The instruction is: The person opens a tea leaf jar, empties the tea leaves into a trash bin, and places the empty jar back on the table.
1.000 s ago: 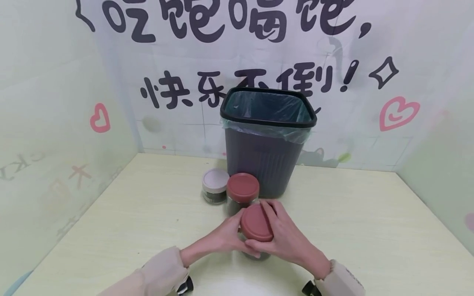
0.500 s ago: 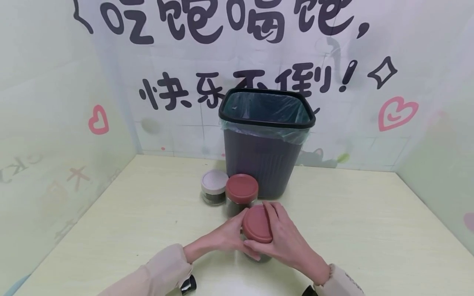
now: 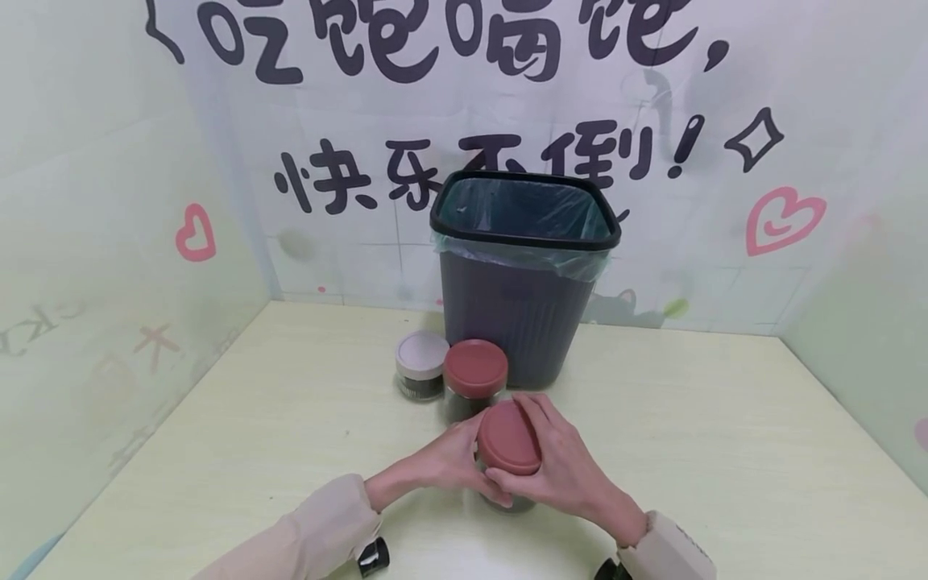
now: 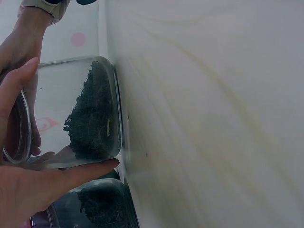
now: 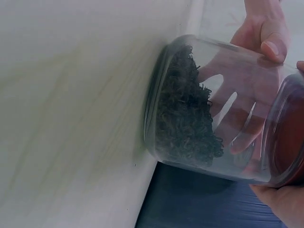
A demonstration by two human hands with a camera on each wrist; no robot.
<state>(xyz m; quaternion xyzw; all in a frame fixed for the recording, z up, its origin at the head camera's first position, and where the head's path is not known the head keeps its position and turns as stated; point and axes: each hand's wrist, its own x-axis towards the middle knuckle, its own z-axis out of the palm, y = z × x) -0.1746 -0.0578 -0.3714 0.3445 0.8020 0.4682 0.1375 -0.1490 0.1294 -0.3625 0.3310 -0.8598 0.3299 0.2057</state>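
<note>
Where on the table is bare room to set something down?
Free: the table between right hand and right wall; also between white-lidded jar and left wall. Crowded: the middle, with held jar, left hand, rear red-lidded jar and bin.

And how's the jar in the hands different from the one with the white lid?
The held jar has a red lid; the white-lidded jar has a whitish one. The held jar looks taller than the white-lidded jar. The left hand and right hand grip the held jar, while no hand touches the white-lidded jar. Both are see-through, with dark stuff inside.
</note>
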